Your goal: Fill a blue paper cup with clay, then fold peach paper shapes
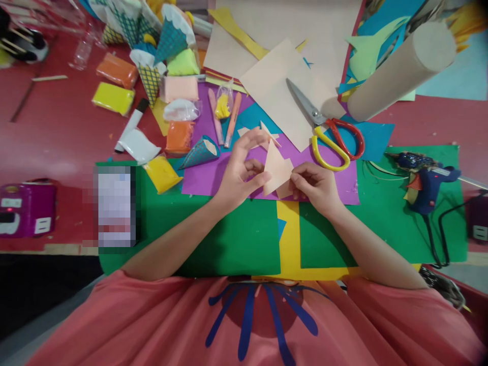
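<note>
Between my two hands is a small pale peach paper piece (277, 170) with a pointed top. My left hand (244, 165) pinches its left edge between thumb and fingers. At its lower right edge, the thumb and fingertips of my right hand (314, 185) close on the same paper. Both hands are over a purple sheet (202, 178). Small peach scraps (271, 136) lie just beyond the paper. Scissors (318, 119) with one red and one yellow handle rest behind my right hand, blades partly apart. A small blue patterned cone (200, 152) lies left of my left hand.
Clay packets (179, 136) and patterned cones (171, 38) crowd the back left. A marker (131, 124) and a blurred-out phone (114, 206) lie left. A peach sheet (274, 86) and paper cylinder (400, 71) occupy the back. A corded blue glue gun (429, 188) sits right on green sheets (236, 239).
</note>
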